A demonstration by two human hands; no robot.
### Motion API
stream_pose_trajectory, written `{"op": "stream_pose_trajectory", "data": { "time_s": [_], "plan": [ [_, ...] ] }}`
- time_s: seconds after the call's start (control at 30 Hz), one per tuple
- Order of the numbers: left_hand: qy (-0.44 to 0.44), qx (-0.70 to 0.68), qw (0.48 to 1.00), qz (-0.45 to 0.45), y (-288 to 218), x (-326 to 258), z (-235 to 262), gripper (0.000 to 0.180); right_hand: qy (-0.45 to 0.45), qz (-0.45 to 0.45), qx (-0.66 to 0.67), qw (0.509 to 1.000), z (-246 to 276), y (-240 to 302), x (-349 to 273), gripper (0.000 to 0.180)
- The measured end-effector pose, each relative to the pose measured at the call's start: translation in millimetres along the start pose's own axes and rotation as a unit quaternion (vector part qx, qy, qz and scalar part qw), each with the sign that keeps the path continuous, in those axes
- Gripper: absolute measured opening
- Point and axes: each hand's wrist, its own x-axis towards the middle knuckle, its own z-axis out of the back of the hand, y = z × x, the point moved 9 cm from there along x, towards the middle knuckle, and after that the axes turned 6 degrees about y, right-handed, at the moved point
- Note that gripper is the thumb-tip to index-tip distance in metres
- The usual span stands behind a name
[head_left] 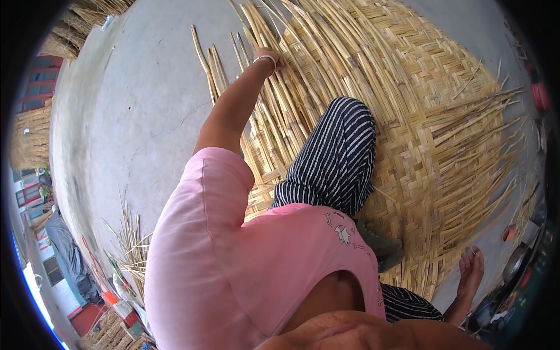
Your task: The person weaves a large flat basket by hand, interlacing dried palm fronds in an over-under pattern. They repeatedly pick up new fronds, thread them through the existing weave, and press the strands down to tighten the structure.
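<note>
My left arm stretches forward over a row of long, flattened straw-coloured reed strips [297,111]. At its far end my left hand [272,57], with a pale bracelet at the wrist, is closed around some of these strips; the fingertips are partly hidden. The strips run into a large woven reed mat [408,175] in a zigzag pattern. Down at the right, beyond the mat's near edge, my right hand [471,269] is raised with its fingers loosely bent and apart, holding nothing. One knee in striped trousers [335,146] rests over the mat.
Loose strip ends [484,134] fan out along the mat's right side. Grey concrete floor [134,87] stretches to the left, with a small heap of thin stalks [129,248] near me. Reed bundles [32,137] stand farther left. Assorted items crowd the right rim.
</note>
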Motion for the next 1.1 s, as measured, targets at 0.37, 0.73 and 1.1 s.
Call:
{"op": "stream_pose_trajectory", "data": {
  "time_s": [0.37, 0.73, 1.1],
  "plan": [
    [-0.130, 0.282, 0.930, -0.196, -53.0, -35.1, 25.3, 0.028, 0.120, -0.112, -0.079, 0.983, -70.6, -51.1, -2.5, 0.040],
    [-0.097, 0.304, 0.947, 0.036, -12.0, 23.6, 52.8, 0.030, 0.094, -0.144, -0.052, 0.984, -80.1, -76.1, -3.1, 0.042],
    [-0.177, -0.036, 0.983, -0.013, 6.6, 47.6, 96.6, 0.015, 0.087, -0.135, -0.044, 0.986, -74.1, -75.0, -0.8, 0.052]
  ]
}}
